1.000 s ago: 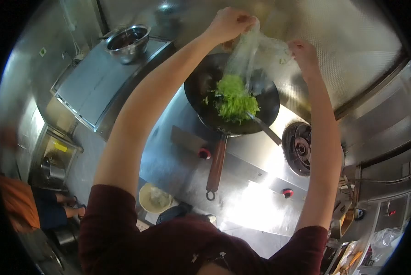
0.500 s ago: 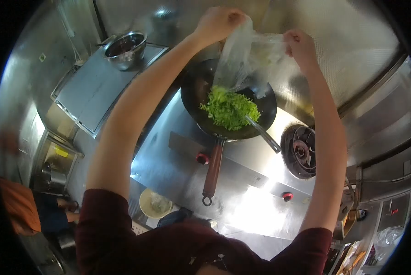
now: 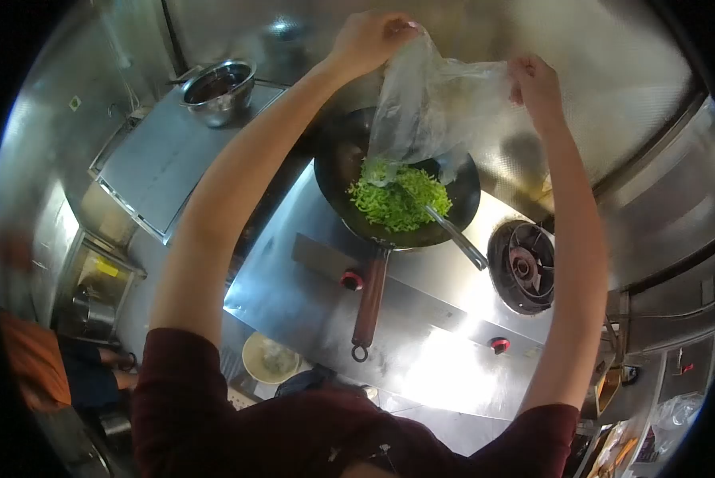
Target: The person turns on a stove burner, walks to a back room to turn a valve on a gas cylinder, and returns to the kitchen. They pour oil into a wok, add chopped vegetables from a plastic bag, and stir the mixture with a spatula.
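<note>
A thin clear plastic bag (image 3: 417, 107) hangs over the far side of a dark wok (image 3: 337, 187), stretched between my two hands. My left hand (image 3: 371, 40) pinches one upper corner. My right hand (image 3: 535, 89) is closed on the opposite side of the bag. Chopped green vegetables (image 3: 397, 203) lie heaped in the wok, below the bag's lower edge. A metal utensil (image 3: 457, 237) leans in the heap, its handle sticking out over the near right rim. The wok's wooden handle (image 3: 369, 307) points toward me.
An unoccupied burner (image 3: 522, 267) sits right of the wok on the steel stove (image 3: 294, 279), near red knobs (image 3: 499, 345). At left, a steel bowl (image 3: 218, 94) stands on a flat metal lid (image 3: 154, 159). A pale bucket (image 3: 268, 358) is below. Another person (image 3: 35, 362) is at far left.
My right hand has moved slightly right and the bag is spread a little wider. My left hand has shifted slightly left. The green heap looks a bit flatter on top.
</note>
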{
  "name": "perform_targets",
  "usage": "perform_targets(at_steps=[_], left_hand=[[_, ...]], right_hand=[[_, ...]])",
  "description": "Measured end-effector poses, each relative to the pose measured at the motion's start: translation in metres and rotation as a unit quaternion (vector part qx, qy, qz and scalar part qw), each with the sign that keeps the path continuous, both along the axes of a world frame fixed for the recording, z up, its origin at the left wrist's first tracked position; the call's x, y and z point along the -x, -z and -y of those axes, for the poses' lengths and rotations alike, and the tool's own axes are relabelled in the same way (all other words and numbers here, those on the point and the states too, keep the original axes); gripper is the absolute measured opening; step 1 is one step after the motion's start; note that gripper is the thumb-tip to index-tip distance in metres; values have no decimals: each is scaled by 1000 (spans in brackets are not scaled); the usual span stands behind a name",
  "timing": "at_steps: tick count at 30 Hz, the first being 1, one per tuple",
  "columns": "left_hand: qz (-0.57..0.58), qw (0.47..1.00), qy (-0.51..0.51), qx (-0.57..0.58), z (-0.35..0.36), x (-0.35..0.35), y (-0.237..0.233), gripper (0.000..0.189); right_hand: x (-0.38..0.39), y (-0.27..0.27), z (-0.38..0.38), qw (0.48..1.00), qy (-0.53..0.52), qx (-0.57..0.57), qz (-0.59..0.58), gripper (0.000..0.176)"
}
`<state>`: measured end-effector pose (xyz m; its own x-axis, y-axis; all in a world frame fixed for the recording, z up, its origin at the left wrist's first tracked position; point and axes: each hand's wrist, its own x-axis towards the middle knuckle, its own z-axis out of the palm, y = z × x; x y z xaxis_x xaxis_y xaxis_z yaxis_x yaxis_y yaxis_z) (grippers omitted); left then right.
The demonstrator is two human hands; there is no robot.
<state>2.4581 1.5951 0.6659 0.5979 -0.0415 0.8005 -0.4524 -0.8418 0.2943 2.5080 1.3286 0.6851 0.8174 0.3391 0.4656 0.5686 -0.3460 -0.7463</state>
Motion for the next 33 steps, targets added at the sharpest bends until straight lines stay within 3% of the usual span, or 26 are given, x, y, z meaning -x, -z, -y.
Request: perform_targets(at_steps=[3, 6, 9, 11, 13, 14, 16, 18, 20, 22, 25, 26, 28, 31, 33], left_hand=[[-18, 998, 66, -9, 3, -4, 1, 32], [36, 991, 104, 79, 7, -5, 0, 34], [1, 994, 105, 17, 28, -4, -3, 23], [-104, 984, 141, 43, 41, 8, -14, 21], [-143, 969, 171, 109, 57, 29, -23, 19], [-175, 949, 200, 170, 62, 34, -25, 18], [-124, 958, 220, 139, 58, 28, -8, 18], [-67, 963, 237, 109, 54, 25, 1, 18], [-51, 983, 164, 65, 49, 24, 10, 26], [-50, 984, 160, 61, 43, 13, 30, 32], [-67, 984, 150, 73, 32, 11, 46, 41], [-96, 982, 144, 82, 26, 14, 49, 43], [-125, 978, 151, 76, 19, 16, 59, 46], [-220, 953, 192, 77, 17, 12, 79, 57], [-255, 950, 175, 51, 26, 30, 76, 64]], right_hand=[[6, 2, 4, 997, 20, -68, -14, 16], [7, -1, 0, 993, 15, -116, -30, 17], [20, 1, -13, 991, -37, -119, -51, 20], [31, 1, -26, 990, -71, -117, -44, 22], [38, 4, -35, 988, 25, 54, 145, 25], [35, 11, -37, 988, 26, 55, 142, 25], [26, 29, -41, 960, 17, 184, 208, 24], [21, 25, -37, 966, 43, 137, 215, 23], [16, 28, -37, 970, 66, 87, 218, 22], [11, 40, -37, 944, -20, 204, 259, 22], [1, 46, -31, 911, 15, 193, 364, 23], [8, 43, -33, 911, 16, 190, 365, 23], [28, 32, -34, 971, 53, 160, 171, 23], [10, 32, -24, 961, -10, 185, 204, 23], [6, 16, -24, 966, 33, 153, 207, 23]])
